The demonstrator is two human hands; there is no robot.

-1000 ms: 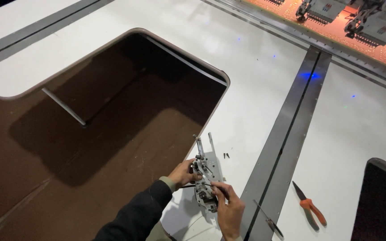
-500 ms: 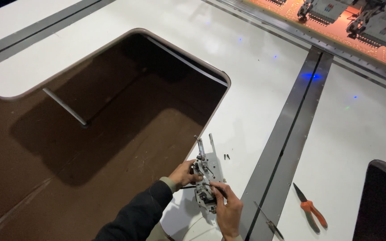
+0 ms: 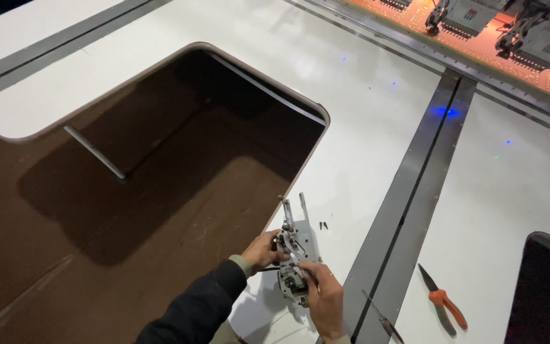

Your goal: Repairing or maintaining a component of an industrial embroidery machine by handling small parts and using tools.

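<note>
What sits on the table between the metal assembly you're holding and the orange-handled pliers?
In the head view, a grey metal strip runs across the white table between the metal assembly and the orange-handled pliers, with a thin tool on it.

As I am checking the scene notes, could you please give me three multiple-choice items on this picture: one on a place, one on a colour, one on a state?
1. Where do the cutting pliers lie?
A. in the dark cut-out
B. on the white table, right of the metal rail
C. in the left hand

2. What colour are the pliers' handles?
A. orange
B. green
C. white

3. How is the metal mechanism held?
A. lying untouched
B. by one hand only
C. by both hands

Answers: 1 B, they rest on the white table beyond the metal rail. 2 A, the handles show orange. 3 C, the left hand and right hand both clasp it.
</note>
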